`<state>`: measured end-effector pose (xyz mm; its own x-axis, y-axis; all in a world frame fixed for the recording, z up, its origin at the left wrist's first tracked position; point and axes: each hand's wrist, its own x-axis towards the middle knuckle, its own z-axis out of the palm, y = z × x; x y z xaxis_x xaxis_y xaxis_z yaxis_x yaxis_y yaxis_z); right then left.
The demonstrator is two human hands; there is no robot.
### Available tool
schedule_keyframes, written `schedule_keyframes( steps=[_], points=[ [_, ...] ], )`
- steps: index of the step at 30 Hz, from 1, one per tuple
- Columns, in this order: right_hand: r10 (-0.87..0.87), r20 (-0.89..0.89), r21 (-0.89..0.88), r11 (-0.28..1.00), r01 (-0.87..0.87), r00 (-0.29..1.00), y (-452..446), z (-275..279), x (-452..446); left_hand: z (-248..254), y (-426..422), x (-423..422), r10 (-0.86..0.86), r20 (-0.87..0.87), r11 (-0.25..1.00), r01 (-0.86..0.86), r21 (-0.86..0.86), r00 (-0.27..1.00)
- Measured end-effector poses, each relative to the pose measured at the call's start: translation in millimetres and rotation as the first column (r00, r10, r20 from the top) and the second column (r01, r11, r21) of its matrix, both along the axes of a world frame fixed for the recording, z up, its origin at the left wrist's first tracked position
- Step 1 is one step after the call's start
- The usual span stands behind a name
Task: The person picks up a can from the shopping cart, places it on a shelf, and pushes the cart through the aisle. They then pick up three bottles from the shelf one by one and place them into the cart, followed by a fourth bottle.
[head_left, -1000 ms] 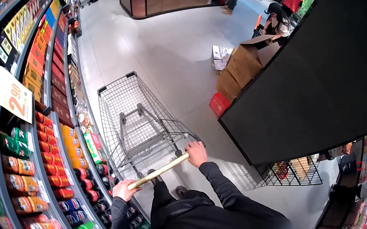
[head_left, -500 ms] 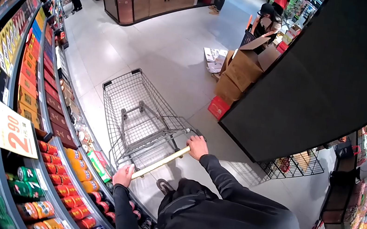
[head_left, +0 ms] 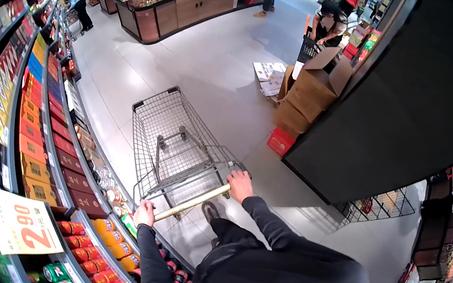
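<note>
A wire shopping cart [head_left: 178,135] stands in front of me, with nothing visible in its basket. Its pale yellow handle bar [head_left: 192,201] runs slantwise between my hands. At the bar's left end, my left hand [head_left: 144,214] is wrapped round it, close to the shelf of drinks. My right hand [head_left: 240,186] grips the other end, fingers curled over the top. Both of my arms are in dark sleeves, stretched forward.
Shelves on the left hold boxed goods [head_left: 34,152], drink cans [head_left: 96,265] and a price sign [head_left: 24,223]. To the right stand a big black panel [head_left: 405,108], cardboard boxes [head_left: 308,98] and a red box [head_left: 280,141]. A person [head_left: 329,26] bends beyond them; a produce counter [head_left: 187,11] lies ahead.
The cart and I have moved forward along the aisle. The price sign and drink shelves have slid nearer and lower in view, and the boxes have shifted right. Both hands keep their hold.
</note>
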<state>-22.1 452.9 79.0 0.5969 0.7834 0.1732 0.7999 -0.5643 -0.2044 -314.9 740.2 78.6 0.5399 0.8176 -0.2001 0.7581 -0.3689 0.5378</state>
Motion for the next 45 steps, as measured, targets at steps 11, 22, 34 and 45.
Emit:
schedule_keyframes(
  steps=[11, 22, 34, 45],
  points=[
    [-0.097, -0.043, 0.069, 0.993, 0.100, 0.994, 76.9, 7.2, 22.4, 17.4, 98.0, 65.9, -0.055, -0.148, 0.980, 0.082, 0.183, 0.987],
    [-0.202, -0.101, 0.056, 0.977, 0.208, 0.974, 161.8, 10.4, 33.8, -4.7, 235.9, 118.8, -0.147, -0.212, 0.978, 0.174, 0.116, 0.966],
    [-0.418, -0.033, 0.044, 0.907, 0.419, 0.908, 280.7, -0.4, 45.6, 10.6, 385.0, 218.1, -0.357, -0.122, 0.933, 0.361, 0.004, 0.926],
    [-0.431, -0.157, -0.241, 0.889, 0.389, 0.889, 366.7, -10.4, 66.3, 16.3, 488.9, 288.8, -0.478, -0.139, 0.863, 0.493, 0.113, 0.867]
  ],
)
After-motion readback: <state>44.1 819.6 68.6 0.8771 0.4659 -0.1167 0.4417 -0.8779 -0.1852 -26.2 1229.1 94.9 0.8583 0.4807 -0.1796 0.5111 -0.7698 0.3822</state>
